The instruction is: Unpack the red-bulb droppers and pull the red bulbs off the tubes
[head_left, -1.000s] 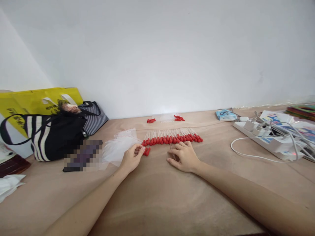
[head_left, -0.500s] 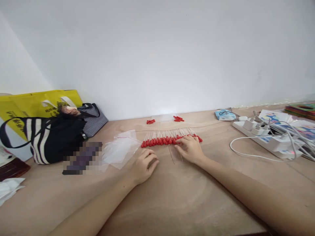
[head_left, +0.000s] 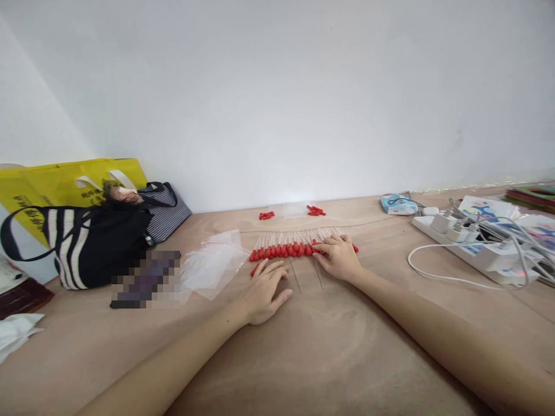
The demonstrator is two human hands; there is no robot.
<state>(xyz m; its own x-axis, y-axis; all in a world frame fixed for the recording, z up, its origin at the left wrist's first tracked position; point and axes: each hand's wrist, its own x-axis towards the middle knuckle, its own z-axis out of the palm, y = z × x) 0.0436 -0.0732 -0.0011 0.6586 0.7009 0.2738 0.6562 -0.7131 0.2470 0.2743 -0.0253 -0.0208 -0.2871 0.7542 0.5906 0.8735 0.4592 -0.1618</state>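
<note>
On table (head_left: 299, 364), R hand (head_left: 339, 258) at red-ended tubes (head_left: 284, 251) (can't tell grip), L hand (head_left: 264, 293) nr them, fingers spread.

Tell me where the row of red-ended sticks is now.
In the head view, the row of red-ended sticks lies near centre, just beyond the left hand, with the right hand over its right part.

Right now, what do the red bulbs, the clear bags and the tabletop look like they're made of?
Red bulbs: probably rubber or soft plastic, smooth, evenly coloured. Clear bags: likely thin, slightly glossy plastic film, since overlapping layers show through. Tabletop: wood or a wood-look covering, I can't tell which, with swirling grain and a soft sheen.
</note>
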